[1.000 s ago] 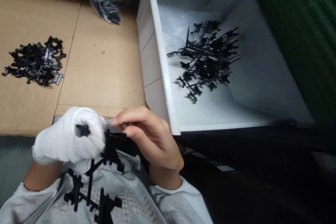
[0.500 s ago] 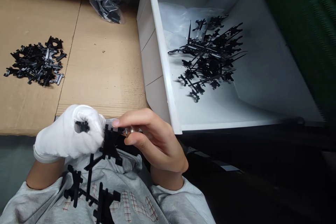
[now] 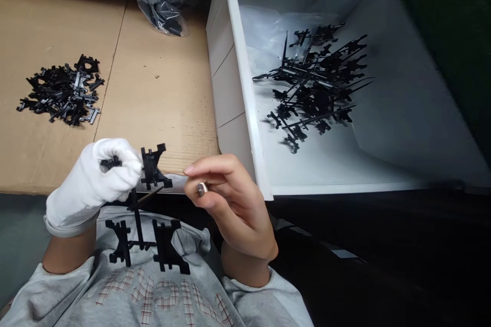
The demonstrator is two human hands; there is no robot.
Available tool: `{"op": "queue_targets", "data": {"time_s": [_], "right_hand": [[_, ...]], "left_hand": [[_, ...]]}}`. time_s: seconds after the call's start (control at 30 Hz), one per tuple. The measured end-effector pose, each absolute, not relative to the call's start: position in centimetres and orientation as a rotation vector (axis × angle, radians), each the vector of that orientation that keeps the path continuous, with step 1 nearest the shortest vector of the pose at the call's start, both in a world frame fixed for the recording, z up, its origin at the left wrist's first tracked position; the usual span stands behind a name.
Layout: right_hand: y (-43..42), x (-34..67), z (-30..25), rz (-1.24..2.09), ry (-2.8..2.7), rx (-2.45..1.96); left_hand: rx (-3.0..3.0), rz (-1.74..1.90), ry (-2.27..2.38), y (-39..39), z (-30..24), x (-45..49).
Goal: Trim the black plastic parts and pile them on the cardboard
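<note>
My left hand (image 3: 94, 181), in a white glove, pinches a black plastic sprue (image 3: 138, 219) in front of my shirt. Bracket-shaped black parts branch off it: one (image 3: 153, 166) beside the gloved fingertips and two hanging lower, of which the right one (image 3: 169, 246) is the larger. Some black plastic also shows inside the curl of the glove. My bare right hand (image 3: 238, 204) is just right of the sprue, apart from it. Between its thumb and fingers sits a small shiny metal piece (image 3: 202, 189), mostly hidden, so its kind is unclear.
A pile of loose black brackets (image 3: 63, 92) lies on the cardboard-covered table (image 3: 169, 107) at left. Behind is a clear plastic bag (image 3: 163, 13) with dark contents. At right, a white bin (image 3: 249, 92) with a raised wall holds a heap of black sprues (image 3: 318, 82).
The sprue has swung up and turned, its lower brackets rising. My right hand has drawn away from the upper bracket, which it was touching. The view has shifted slightly.
</note>
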State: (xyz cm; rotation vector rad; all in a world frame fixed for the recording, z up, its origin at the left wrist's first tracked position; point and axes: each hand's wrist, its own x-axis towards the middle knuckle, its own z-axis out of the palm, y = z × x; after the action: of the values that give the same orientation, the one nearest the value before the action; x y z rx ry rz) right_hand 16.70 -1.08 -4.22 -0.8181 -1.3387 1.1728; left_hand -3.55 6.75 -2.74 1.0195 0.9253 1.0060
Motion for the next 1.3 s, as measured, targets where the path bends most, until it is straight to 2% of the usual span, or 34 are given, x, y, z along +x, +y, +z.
{"op": "queue_targets", "data": {"time_s": [0.4,0.6,0.87,1.07,1.3], "right_hand": [[-0.3,16.2,-4.1,1.141,-1.426,-0.766],[-0.2,16.3,-4.2,1.123,-1.238,-0.973],[-0.5,14.2,-5.1,1.175,-1.100,-0.942],[0.2,14.0,-4.8,1.068,-1.041,-1.118],[0.3,14.4,-5.7,1.023,-0.935,-1.084]], "left_hand": [[0.694,1.120,0.948,6.7,-3.0,-1.8],[0.628,1.175,0.946,6.5,-3.8,-2.7],[0.443,1.390,0.855,6.5,-4.3,-1.5],[0.399,1.204,0.900,4.5,-3.9,-1.5],[0.377,0.919,0.849,1.7,-5.0,-1.6]]}}
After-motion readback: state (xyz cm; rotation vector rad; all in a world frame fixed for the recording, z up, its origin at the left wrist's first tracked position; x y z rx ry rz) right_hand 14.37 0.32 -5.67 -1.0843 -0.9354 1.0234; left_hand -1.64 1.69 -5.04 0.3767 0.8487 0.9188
